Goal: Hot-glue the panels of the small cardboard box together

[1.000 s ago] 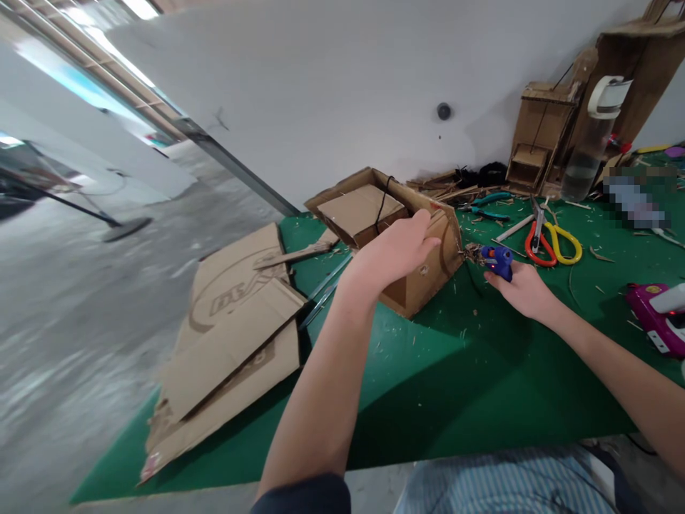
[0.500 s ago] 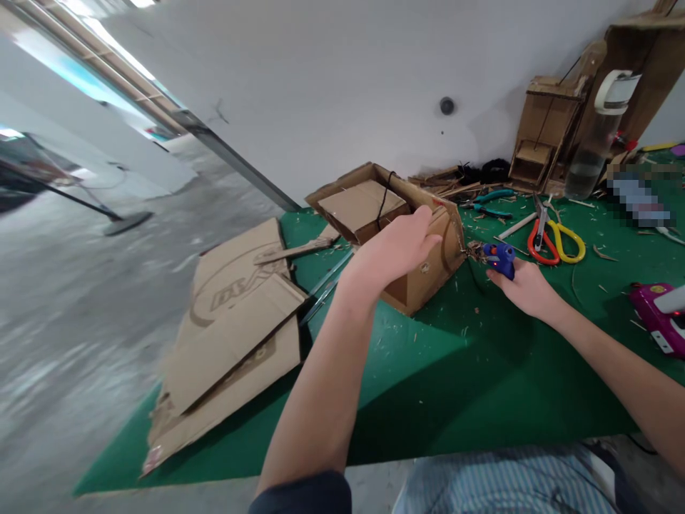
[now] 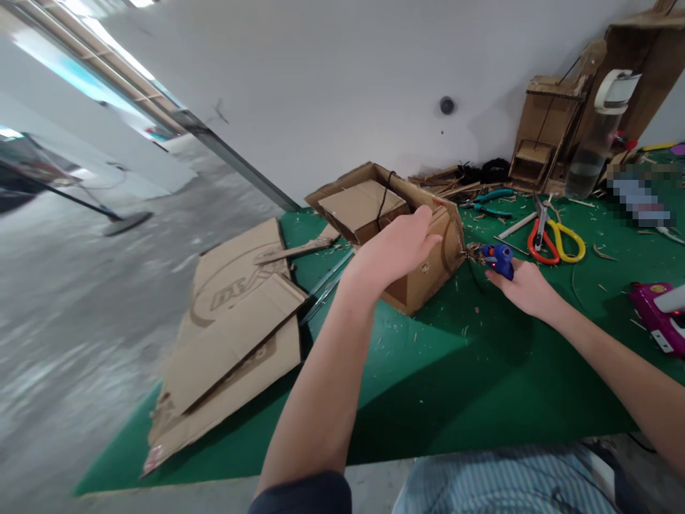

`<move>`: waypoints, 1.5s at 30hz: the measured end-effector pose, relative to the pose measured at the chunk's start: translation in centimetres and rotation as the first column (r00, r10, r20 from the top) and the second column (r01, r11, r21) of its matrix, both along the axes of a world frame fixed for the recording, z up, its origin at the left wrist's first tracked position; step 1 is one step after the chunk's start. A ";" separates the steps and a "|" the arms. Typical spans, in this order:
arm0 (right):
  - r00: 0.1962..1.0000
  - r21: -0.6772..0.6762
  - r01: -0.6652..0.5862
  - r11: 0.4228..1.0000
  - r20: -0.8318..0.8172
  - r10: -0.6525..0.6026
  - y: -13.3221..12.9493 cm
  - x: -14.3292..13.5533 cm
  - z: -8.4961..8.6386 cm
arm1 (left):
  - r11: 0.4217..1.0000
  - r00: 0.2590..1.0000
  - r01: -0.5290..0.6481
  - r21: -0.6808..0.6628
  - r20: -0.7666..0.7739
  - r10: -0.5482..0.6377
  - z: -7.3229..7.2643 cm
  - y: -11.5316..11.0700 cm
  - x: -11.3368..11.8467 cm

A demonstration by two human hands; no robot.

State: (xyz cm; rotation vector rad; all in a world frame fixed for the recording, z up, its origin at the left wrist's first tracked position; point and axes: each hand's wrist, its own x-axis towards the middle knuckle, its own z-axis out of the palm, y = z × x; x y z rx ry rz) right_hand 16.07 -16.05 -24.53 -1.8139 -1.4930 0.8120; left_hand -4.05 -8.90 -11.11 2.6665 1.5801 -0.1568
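Note:
A cardboard box (image 3: 439, 260) lies tilted on the green table, with a smaller cardboard piece (image 3: 364, 203) and a black cord (image 3: 386, 196) in its opening. Across its near side reaches my left hand (image 3: 399, 246), gripping the box; some of the fingers are hidden behind the hand. My right hand (image 3: 527, 285) is closed around a blue glue gun (image 3: 499, 260) with a small red light. The gun's tip, crusted with brown scraps, is at the box's right edge; whether it touches, I cannot tell.
Flat cardboard sheets (image 3: 230, 328) and clear glue sticks (image 3: 326, 285) lie to the left. Behind my right hand are red-and-yellow-handled scissors (image 3: 556, 239), teal pliers (image 3: 492, 203) and a water bottle (image 3: 596, 135). A magenta device (image 3: 658, 314) stands at far right.
My right hand and the glue gun have shifted very slightly left. The box and my left hand look the same.

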 end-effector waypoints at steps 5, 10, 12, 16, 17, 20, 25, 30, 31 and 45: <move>1.000 -0.005 -0.009 1.000 0.001 0.009 0.2 0.0 0.2 | 1.000 1.000 -0.016 0.000 -0.016 0.016 0.2 -0.3 0.1; 1.000 -0.040 -0.030 0.999 0.005 0.030 0.3 -0.1 0.6 | 1.000 1.000 -0.005 0.009 -0.016 0.005 0.1 -0.3 0.2; 1.000 -0.045 -0.030 0.999 0.000 0.030 0.2 -0.2 0.7 | 1.000 1.000 -0.006 0.016 -0.014 0.006 0.0 -0.2 0.1; 1.000 -0.010 -0.026 1.000 -0.009 0.026 0.2 -0.1 0.5 | 1.000 1.000 0.001 0.031 -0.008 -0.001 -0.2 -0.1 0.1; 1.000 -0.009 -0.025 1.000 -0.007 0.025 0.2 -0.1 0.5 | 1.000 1.000 0.002 0.031 -0.008 -0.001 -0.2 -0.1 0.0; 1.000 -0.030 -0.019 0.999 -0.005 0.019 0.3 0.0 0.5 | 1.000 1.000 -0.005 0.018 -0.014 0.005 0.0 -0.2 0.1; 1.000 -0.050 -0.023 0.999 0.003 0.023 0.5 0.0 0.7 | 1.000 1.000 -0.004 0.006 -0.028 0.004 0.1 -0.3 0.1; 0.999 -0.047 -0.034 0.998 0.019 0.035 0.4 0.0 0.6 | 1.000 1.000 -0.010 0.012 -0.020 0.011 0.0 -0.2 0.1; 0.999 -0.046 -0.035 0.998 0.013 0.036 0.4 0.0 0.6 | 1.000 1.000 -0.010 0.011 -0.018 0.010 0.0 -0.1 0.1; 0.997 -0.062 -0.057 0.996 -0.051 0.054 0.4 0.5 0.3 | 1.000 1.000 -0.017 0.025 -0.011 0.017 -0.1 -0.3 0.3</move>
